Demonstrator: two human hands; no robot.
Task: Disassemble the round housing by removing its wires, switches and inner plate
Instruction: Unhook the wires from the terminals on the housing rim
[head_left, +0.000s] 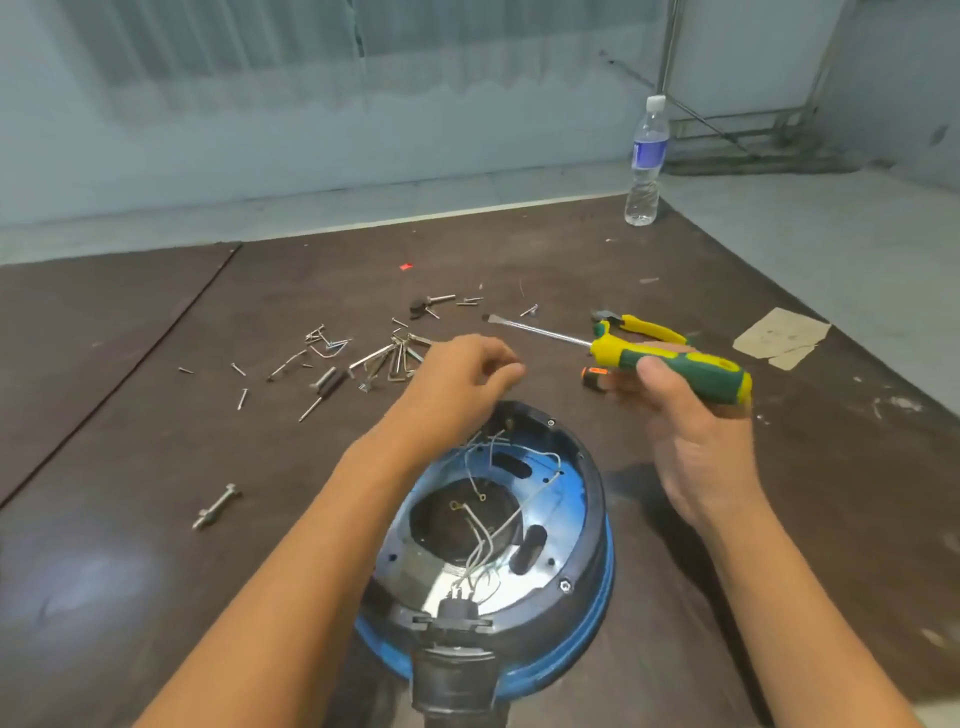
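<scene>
Blue-black round housing (587, 525) on brown table (130, 441), open side up, loose wires (493, 525) inside | left hand (462, 379) over far rim, fingers curled, any pinch unclear | right hand (691, 426) grips green-yellow screwdriver (675, 364) | pliers (641, 326) just behind | screws (363, 356) scattered beyond left hand | bottle (645, 161) at far corner

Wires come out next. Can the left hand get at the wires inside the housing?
Probably yes: the left hand hovers over the open housing, and nothing covers the wires.
</scene>
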